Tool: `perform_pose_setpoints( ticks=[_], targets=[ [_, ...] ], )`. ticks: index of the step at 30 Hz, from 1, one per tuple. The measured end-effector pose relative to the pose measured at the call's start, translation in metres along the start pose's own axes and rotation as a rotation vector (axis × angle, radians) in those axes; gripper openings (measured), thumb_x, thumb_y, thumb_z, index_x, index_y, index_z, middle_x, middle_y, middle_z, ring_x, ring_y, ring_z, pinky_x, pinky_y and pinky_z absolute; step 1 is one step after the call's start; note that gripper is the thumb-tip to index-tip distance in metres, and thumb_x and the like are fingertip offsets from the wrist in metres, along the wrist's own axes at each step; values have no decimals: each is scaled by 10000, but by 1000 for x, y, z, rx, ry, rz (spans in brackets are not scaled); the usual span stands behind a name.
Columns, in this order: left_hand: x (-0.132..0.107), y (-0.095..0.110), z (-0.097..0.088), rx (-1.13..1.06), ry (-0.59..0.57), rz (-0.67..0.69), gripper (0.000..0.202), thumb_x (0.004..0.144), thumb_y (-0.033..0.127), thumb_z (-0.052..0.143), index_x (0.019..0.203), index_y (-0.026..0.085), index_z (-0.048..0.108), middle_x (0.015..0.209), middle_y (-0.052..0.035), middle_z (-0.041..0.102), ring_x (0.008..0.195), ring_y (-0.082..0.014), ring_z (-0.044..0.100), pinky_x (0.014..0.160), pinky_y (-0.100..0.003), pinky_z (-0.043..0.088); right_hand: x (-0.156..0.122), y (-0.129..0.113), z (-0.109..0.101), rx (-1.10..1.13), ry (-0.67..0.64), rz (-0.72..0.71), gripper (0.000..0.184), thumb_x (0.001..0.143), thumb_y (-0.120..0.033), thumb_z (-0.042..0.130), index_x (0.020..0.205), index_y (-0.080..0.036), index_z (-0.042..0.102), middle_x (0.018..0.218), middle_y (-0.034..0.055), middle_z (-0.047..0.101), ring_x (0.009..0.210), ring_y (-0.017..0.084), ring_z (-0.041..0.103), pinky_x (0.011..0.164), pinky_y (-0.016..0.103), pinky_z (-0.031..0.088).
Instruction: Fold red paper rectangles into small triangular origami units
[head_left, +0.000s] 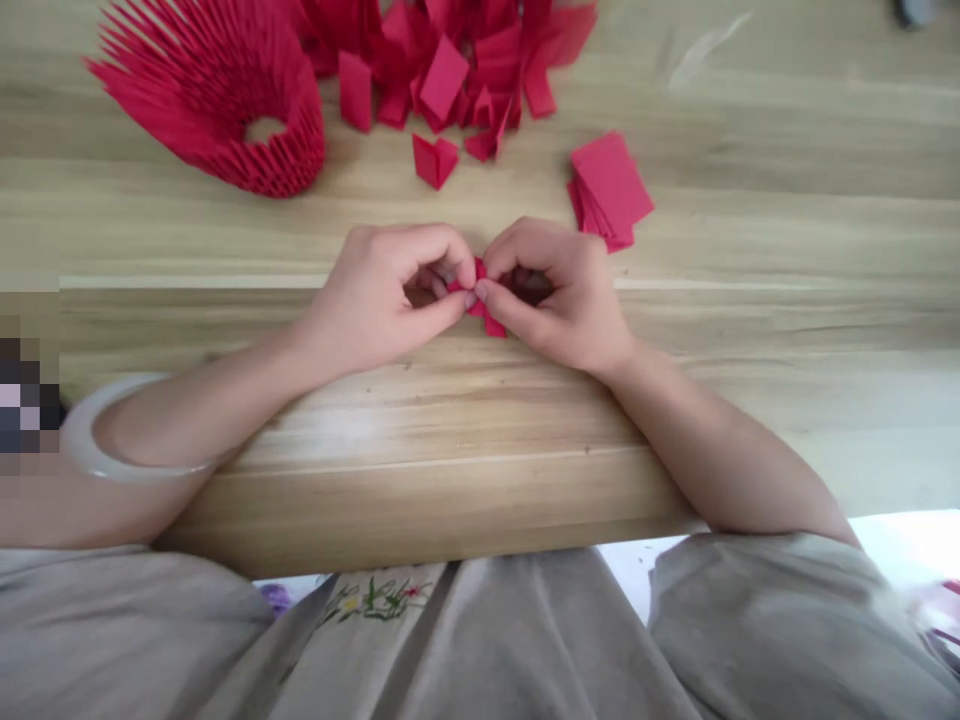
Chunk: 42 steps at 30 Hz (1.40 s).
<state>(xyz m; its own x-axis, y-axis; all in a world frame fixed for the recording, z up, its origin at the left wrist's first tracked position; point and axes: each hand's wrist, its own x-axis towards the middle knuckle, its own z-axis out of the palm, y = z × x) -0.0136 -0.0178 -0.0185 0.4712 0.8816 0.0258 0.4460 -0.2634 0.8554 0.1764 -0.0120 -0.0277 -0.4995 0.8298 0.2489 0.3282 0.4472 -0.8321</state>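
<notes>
A small red piece of folded paper [493,325] is pinched at the middle of the view, above the wooden table. My left hand [397,285] grips it from the left between thumb and forefinger. From the other side, my right hand [559,290] pinches the same paper, its thumb tip touching the left thumb. The fingertips cover most of the paper, so its exact fold is hidden. Just beyond the right hand lies a small stack of flat red paper rectangles [611,185]. A single folded red paper piece [435,162] sits beyond the gap between the hands.
At the far left stands a round, spiky red paper structure [217,110] built of many folded pieces. Beside it, a heap of folded red paper pieces [465,60] spreads along the back. The wooden table [450,430] ends at its near edge, close to my lap.
</notes>
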Motion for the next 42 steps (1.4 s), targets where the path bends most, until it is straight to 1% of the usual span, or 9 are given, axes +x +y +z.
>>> perform_pose_setpoints(
  ticks=[4, 7, 15, 21, 31, 42],
  targets=[
    [0, 3, 0, -13, 12, -25, 106, 755, 263, 615, 781, 163, 590, 763, -16, 631, 658, -113, 581, 596, -227, 470, 1, -1, 0, 31, 3, -18, 167, 815, -299, 583, 709, -170, 565, 708, 31, 567, 655, 123, 514, 575, 257, 421],
    [1, 4, 0, 4, 10, -8, 111, 756, 260, 604, 773, 153, 584, 754, -15, 632, 647, -104, 578, 586, -208, 463, 2, -3, 0, 45, 11, -16, 164, 809, -278, 585, 697, -158, 567, 700, 31, 567, 629, 112, 503, 547, 243, 399],
    [2, 7, -1, 7, 4, 6, 124, 762, 253, 586, 755, 131, 565, 718, -7, 617, 552, -63, 535, 505, -160, 420, 2, -4, 2, 66, 27, -16, 138, 790, -236, 577, 693, -138, 585, 694, 27, 571, 592, 87, 481, 518, 211, 375],
    [2, 8, -1, 16, 3, 2, 134, 761, 264, 583, 748, 132, 561, 724, -10, 619, 559, -63, 533, 512, -161, 422, 2, -5, 2, 67, 26, -1, 116, 776, -200, 579, 683, -132, 583, 697, 30, 568, 582, 84, 476, 516, 212, 374],
    [2, 8, -1, 10, 7, -8, 128, 758, 265, 581, 749, 138, 565, 721, -11, 623, 559, -71, 540, 523, -176, 435, 2, -4, 2, 70, 21, 3, 137, 785, -232, 583, 683, -141, 579, 691, 25, 560, 594, 89, 476, 525, 219, 374],
    [1, 6, -1, 19, 10, -3, 109, 757, 252, 579, 764, 143, 574, 742, -13, 628, 616, -86, 568, 568, -184, 468, 2, -5, 1, 74, 20, -1, 134, 782, -215, 578, 671, -141, 575, 683, 25, 559, 601, 91, 485, 525, 215, 380]
  ],
)
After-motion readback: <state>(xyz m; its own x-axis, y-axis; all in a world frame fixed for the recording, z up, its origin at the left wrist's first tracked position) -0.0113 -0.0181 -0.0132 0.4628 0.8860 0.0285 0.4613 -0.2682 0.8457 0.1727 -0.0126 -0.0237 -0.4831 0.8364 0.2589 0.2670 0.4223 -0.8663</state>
